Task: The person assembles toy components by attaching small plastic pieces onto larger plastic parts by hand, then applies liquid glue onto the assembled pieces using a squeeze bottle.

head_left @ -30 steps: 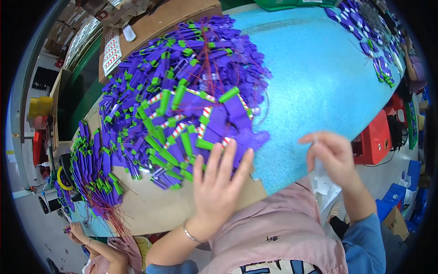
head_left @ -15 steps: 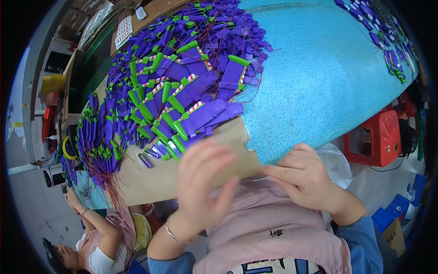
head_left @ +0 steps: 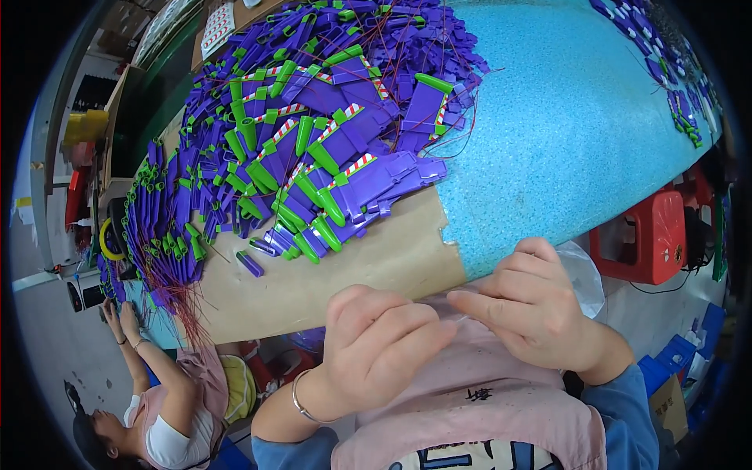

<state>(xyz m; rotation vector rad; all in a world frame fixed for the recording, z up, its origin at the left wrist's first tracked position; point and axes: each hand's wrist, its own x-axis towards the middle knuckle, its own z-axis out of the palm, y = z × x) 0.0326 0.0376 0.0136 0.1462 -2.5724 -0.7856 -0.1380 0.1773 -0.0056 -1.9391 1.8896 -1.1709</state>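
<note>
My left hand [head_left: 380,338] is closed just off the near table edge, its fingertips pressed together toward my right hand. Across from it, my right hand [head_left: 534,307] is curled in a pinch, with the index finger and thumb pointing left. A thin pale sliver shows between the two sets of fingertips, too small to name. Beyond my hands lies a big heap of purple plastic parts with green tubes [head_left: 345,149]. Several of its flat purple pieces carry red-and-white striped edges, and thin red wires run through the heap. One small purple piece [head_left: 251,264] lies apart, nearer to me.
Brown board [head_left: 376,270] covers the near part of the table, beside a light blue speckled surface [head_left: 548,141]. More purple parts [head_left: 650,47] lie at the far right. A red stool [head_left: 650,235] stands to the right. At the lower left, another person [head_left: 176,407] works at the table.
My left hand, blurred and with fingers apart before, has moved right and closed near my right hand. The table contents have shifted slightly right in view.
</note>
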